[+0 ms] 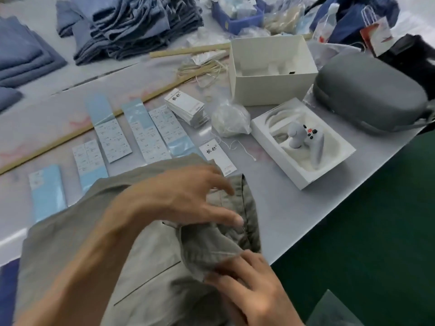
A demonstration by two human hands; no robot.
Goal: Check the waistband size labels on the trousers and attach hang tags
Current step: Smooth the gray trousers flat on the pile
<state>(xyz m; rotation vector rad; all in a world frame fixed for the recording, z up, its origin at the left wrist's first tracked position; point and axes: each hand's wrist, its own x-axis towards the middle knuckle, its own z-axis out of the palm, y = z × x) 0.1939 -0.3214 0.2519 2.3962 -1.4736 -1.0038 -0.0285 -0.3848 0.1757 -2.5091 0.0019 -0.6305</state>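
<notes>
Olive-grey trousers (94,243) lie across the near part of the table, waistband end toward the right. My left hand (188,198) hovers over the waistband with fingers spread, its thumb tip touching the fabric. My right hand (249,281) pinches a folded-up flap of the waistband (211,245) at the near edge. No size label shows in the fold. One white hang tag (217,157) with a string lies just beyond the trousers. A stack of the same tags (187,110) sits further back.
Several sticker sheets (113,137) on blue backing lie in a row left of the tags. An open white box (270,69), a tray with a controller (303,142), a grey case (369,95) and a plastic bag (229,118) fill the right side. Folded blue trousers (131,27) are piled at the back.
</notes>
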